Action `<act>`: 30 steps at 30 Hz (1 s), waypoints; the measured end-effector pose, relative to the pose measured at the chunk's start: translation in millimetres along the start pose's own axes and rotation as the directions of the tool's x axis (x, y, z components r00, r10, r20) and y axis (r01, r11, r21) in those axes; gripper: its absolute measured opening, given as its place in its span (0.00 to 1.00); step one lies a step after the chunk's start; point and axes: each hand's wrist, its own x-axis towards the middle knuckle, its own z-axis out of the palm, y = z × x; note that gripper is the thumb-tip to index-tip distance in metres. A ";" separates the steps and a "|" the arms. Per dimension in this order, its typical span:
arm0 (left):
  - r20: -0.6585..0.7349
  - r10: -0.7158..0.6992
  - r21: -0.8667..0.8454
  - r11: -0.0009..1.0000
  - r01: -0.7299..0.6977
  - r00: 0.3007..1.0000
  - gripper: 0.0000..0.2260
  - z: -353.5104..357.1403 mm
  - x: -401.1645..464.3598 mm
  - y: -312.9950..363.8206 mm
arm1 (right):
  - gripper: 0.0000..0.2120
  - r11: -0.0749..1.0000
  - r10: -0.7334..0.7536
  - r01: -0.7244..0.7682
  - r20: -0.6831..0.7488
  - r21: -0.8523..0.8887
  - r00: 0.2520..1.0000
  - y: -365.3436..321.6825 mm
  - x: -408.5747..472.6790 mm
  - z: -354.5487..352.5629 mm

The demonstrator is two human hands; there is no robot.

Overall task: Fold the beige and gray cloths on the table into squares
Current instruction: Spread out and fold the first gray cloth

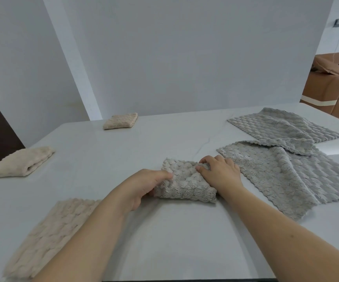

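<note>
Partly hidden under both hands, the folded gray cloth (184,184) is gripped by the left hand (144,188) and pressed by the right hand (219,171).

I see a smooth, faintly glossy pale bench (164,231). The folded gray cloth (184,186) looks plush, scale-textured and matt; the beige cloth (48,235) has the same nubby pile. The sofa (327,92) looks leathery.

- Left hand (144,185) grips the folded gray cloth's (182,185) left edge; right hand (219,173) presses its top right.
- Two unfolded gray cloths (282,171) overlap at right.
- Beige cloths (20,160) lie on the white table (164,231) at left.
</note>
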 end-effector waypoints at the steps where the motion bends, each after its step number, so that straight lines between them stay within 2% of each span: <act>1: -0.007 0.002 0.026 1.000 -0.002 1.000 0.13 1.8 -3.8 -0.8 | 0.19 1.000 0.001 -0.001 0.001 -0.002 1.000 0.0 0.1 -0.1; 2: -0.005 0.012 0.026 1.000 -0.012 1.000 0.10 3.3 -4.5 -3.1 | 0.19 1.000 0.001 -0.001 0.001 -0.002 1.000 -0.3 0.0 -0.4; 5: -0.017 0.033 -0.013 0.999 -0.033 0.999 0.11 7.5 -13.0 -4.2 | 0.19 1.000 0.001 -0.001 0.003 0.005 1.000 -0.1 0.0 -0.4; 8: -0.020 0.084 -0.031 0.996 -0.084 0.996 0.08 9.2 -16.2 -11.3 | 0.19 1.000 0.004 -0.004 0.007 0.004 1.000 -0.2 0.9 -0.1; 9: -0.035 0.097 -0.021 0.995 -0.098 0.995 0.11 10.4 -16.6 -14.1 | 0.18 1.000 0.005 -0.005 0.008 0.008 1.000 -0.3 1.1 0.0; 10: -0.063 0.113 0.008 0.994 -0.113 0.992 0.15 12.6 -15.3 -17.4 | 0.18 1.000 0.005 -0.006 0.008 0.013 1.000 -0.3 1.0 -0.2; 12: -0.178 0.165 0.192 0.973 -0.130 0.970 0.17 17.4 -12.4 -23.5 | 0.17 1.000 0.002 -0.003 0.013 0.026 1.000 0.3 0.5 -1.0; 14: -0.330 0.262 0.445 0.890 -0.095 0.907 0.16 24.9 -11.6 -26.7 | 0.16 0.999 -0.009 0.008 0.018 0.042 1.000 1.3 -0.3 -1.9; 16: -0.403 0.360 0.582 0.810 -0.068 0.841 0.15 31.2 -16.2 -27.0 | 0.16 0.999 -0.022 0.021 0.020 0.048 1.000 1.8 -1.0 -2.5; 20: -0.477 0.433 0.685 0.729 0.014 0.765 0.09 41.0 -24.2 -33.5 | 0.14 0.998 -0.030 0.029 0.015 0.062 0.999 2.2 -1.4 -2.7; 22: -0.506 0.468 0.711 0.702 0.044 0.725 0.10 43.6 -29.1 -36.6 | 0.13 0.996 -0.031 0.031 0.009 0.084 0.999 2.7 -1.8 -2.6; 25: -0.549 0.453 0.704 0.704 0.096 0.702 0.13 42.4 -32.4 -37.9 | 0.11 0.994 -0.030 0.030 0.002 0.108 1.000 3.2 -1.6 -2.5; 27: -0.545 0.500 0.731 0.677 0.088 0.673 0.13 39.5 -31.5 -34.3 | 0.11 0.992 -0.026 0.027 -0.004 0.123 1.000 2.6 -0.9 -2.9; 28: -0.496 0.562 0.764 0.645 0.025 0.662 0.10 39.8 -31.8 -31.2 | 0.10 0.991 -0.022 0.022 -0.006 0.133 1.000 2.3 -0.5 -3.0; 30: -0.281 0.668 0.806 0.554 -0.208 0.689 0.10 47.9 -35.1 -23.3 | 0.10 0.989 -0.011 0.012 -0.006 0.148 1.000 2.4 0.3 -2.7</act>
